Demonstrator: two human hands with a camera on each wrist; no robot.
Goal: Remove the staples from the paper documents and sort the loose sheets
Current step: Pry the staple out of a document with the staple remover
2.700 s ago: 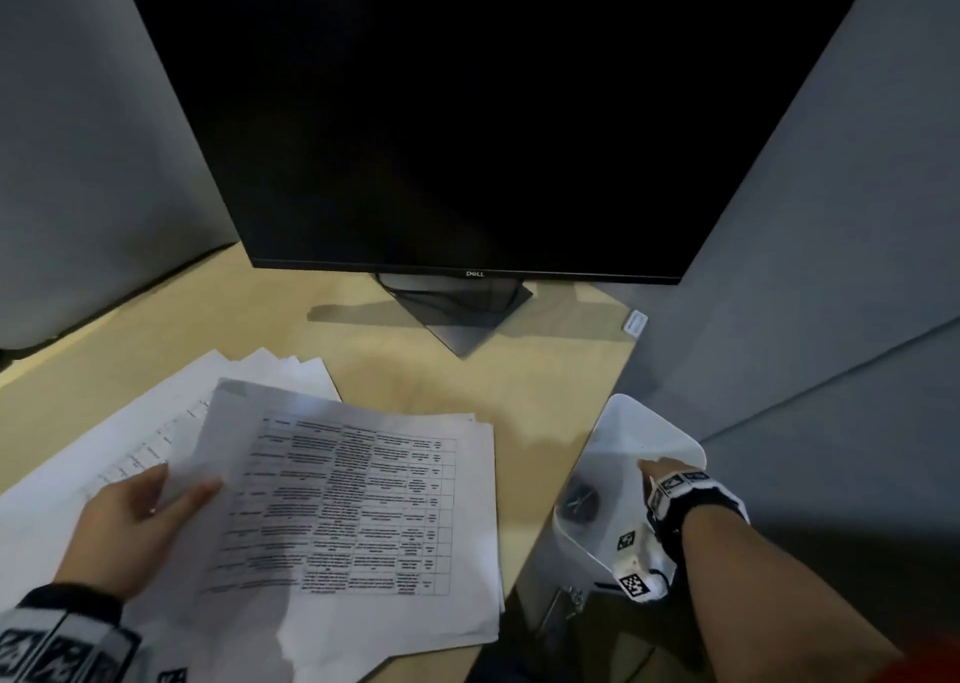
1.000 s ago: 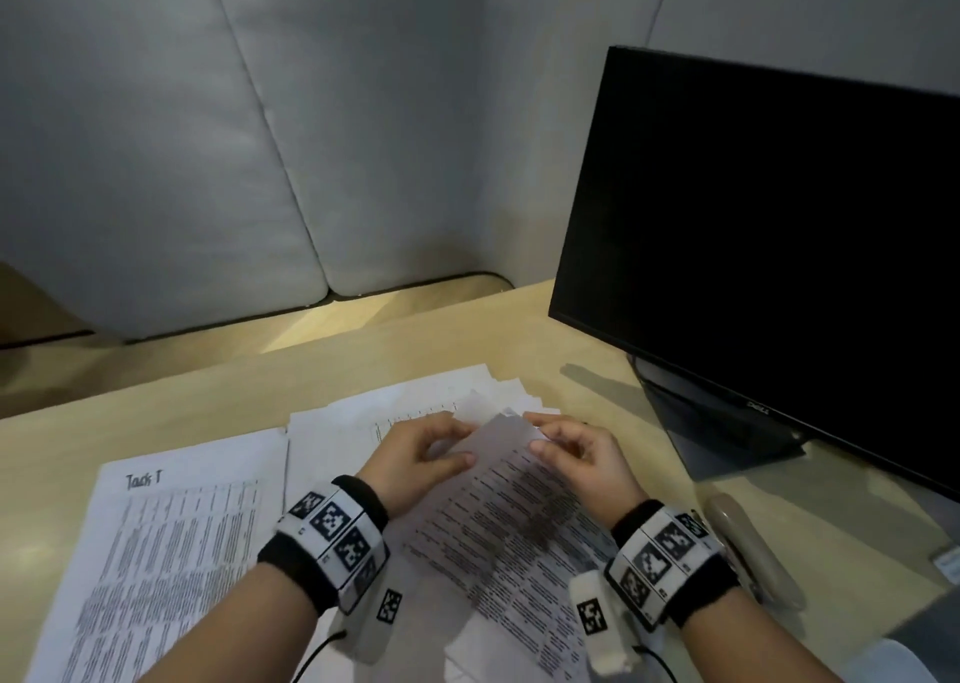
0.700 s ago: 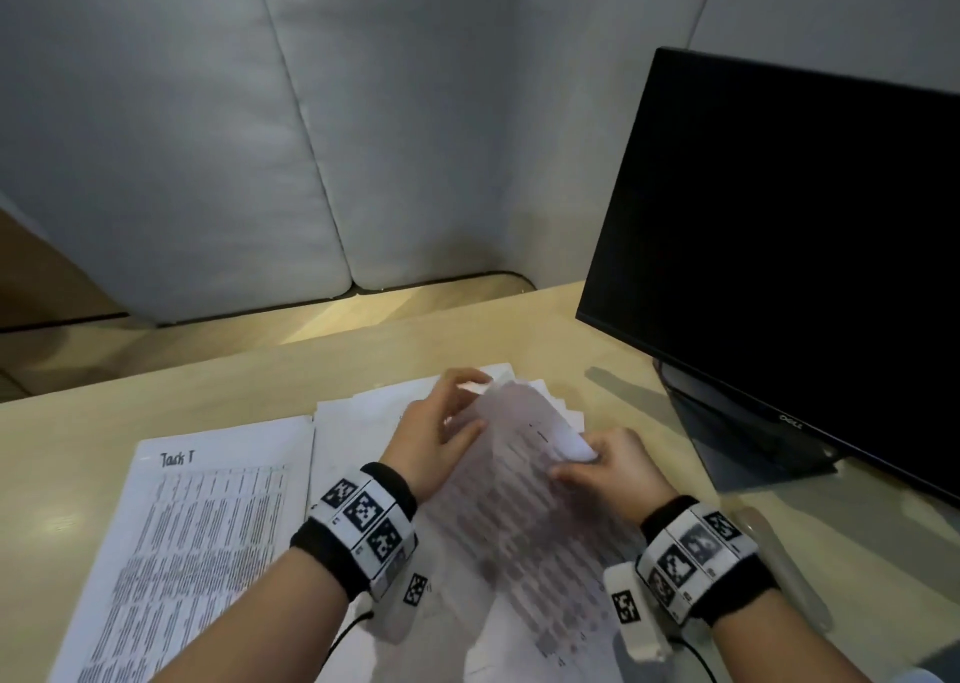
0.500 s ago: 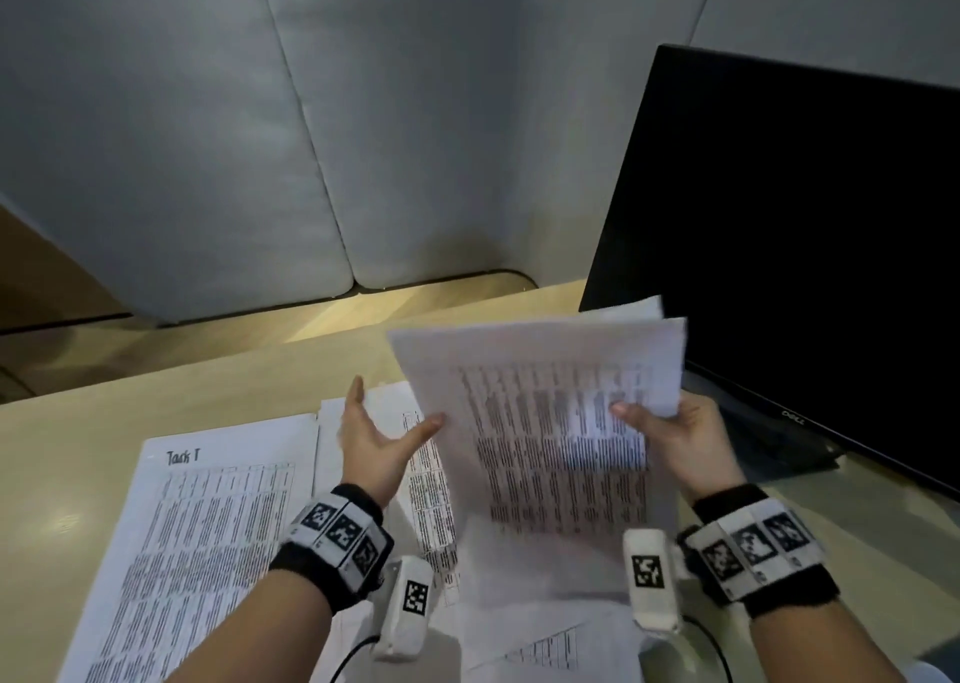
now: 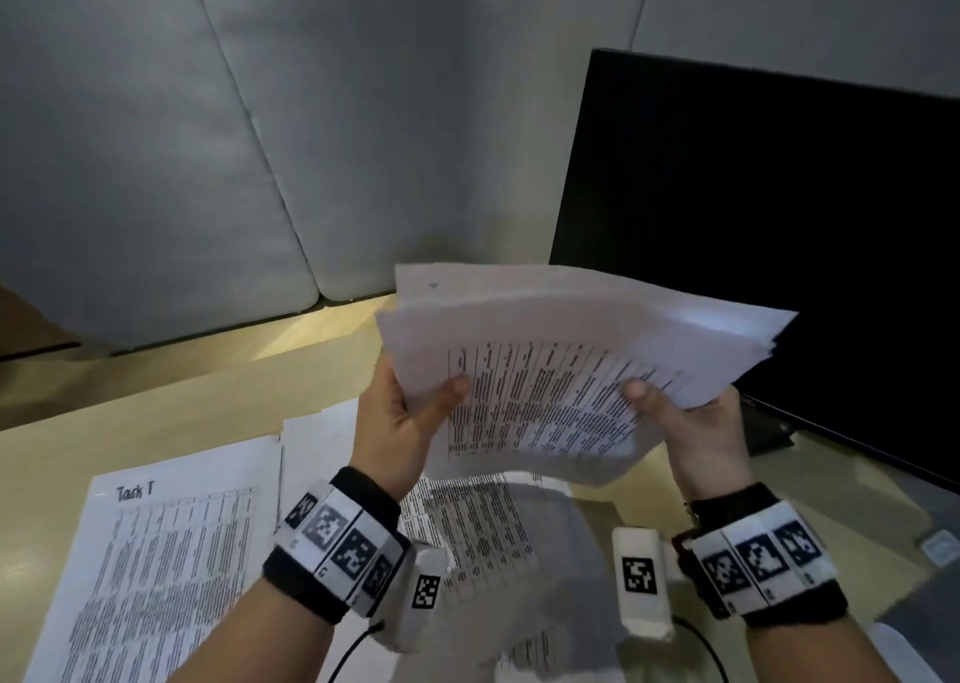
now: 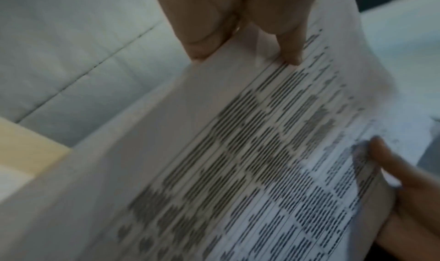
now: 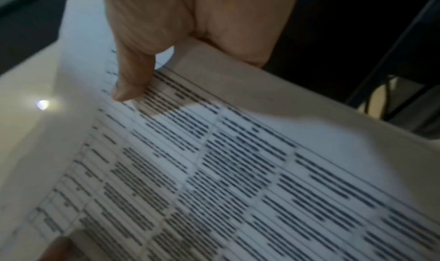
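Both hands hold a bundle of printed sheets (image 5: pixel 561 370) up above the desk, its pages fanned and bowed. My left hand (image 5: pixel 410 412) pinches its left edge, thumb on the printed face. My right hand (image 5: pixel 691 422) pinches the right edge the same way. The left wrist view shows the sheets (image 6: pixel 238 152) with my left thumb (image 6: pixel 290 48) on top; the right wrist view shows the sheets (image 7: pixel 238 171) under my right thumb (image 7: pixel 133 80). No staple shows. More printed sheets (image 5: pixel 483 537) lie on the desk below, and a page headed "Task T" (image 5: pixel 166 563) lies at the left.
A black monitor (image 5: pixel 769 245) stands close on the right, its stand behind my right hand. Grey padded panels (image 5: pixel 208 136) wall the back. The wooden desk (image 5: pixel 104 407) shows bare at the far left. A small white item (image 5: pixel 940 547) lies at the right edge.
My right hand came back from the white bin to the desk. Both hands lifted the bundle off the desk pile, and my left hand, open half a second ago, now pinches its left edge.
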